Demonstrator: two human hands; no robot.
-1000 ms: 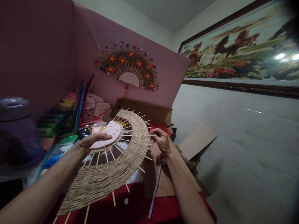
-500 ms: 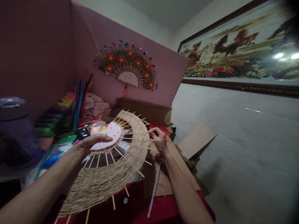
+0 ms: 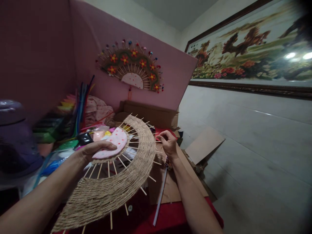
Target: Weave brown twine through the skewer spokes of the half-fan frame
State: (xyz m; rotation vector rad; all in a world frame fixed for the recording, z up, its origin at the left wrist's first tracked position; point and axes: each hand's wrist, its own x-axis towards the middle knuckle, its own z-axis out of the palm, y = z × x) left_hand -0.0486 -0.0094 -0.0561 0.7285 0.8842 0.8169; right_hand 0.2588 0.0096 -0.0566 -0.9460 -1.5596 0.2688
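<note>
A half-round fan (image 3: 143,146) woven from twine over thin wooden sticks tilts in front of me. At its centre is a white fabric piece (image 3: 119,139) with red dots. My left hand (image 3: 96,150) is closed on this fabric centre, thumb on top and the other fingers hidden beneath. At the fan's right edge, my right hand (image 3: 168,144) pinches the protruding end of a stick (image 3: 158,141) between thumb and forefinger. More stick ends jut out around the woven band.
A decorated fan (image 3: 133,66) with orange flowers and pompoms hangs on the pink board (image 3: 168,71). Pipe cleaners (image 3: 83,104), craft bags and a purple container (image 3: 18,136) stand left. A clear stick (image 3: 161,198) and cardboard (image 3: 170,191) lie on the red cloth (image 3: 170,216).
The fan has turned slightly clockwise, its right-hand sticks moving down and its lower end left. My right hand has shifted a little to the right, its fingers at a stick end.
</note>
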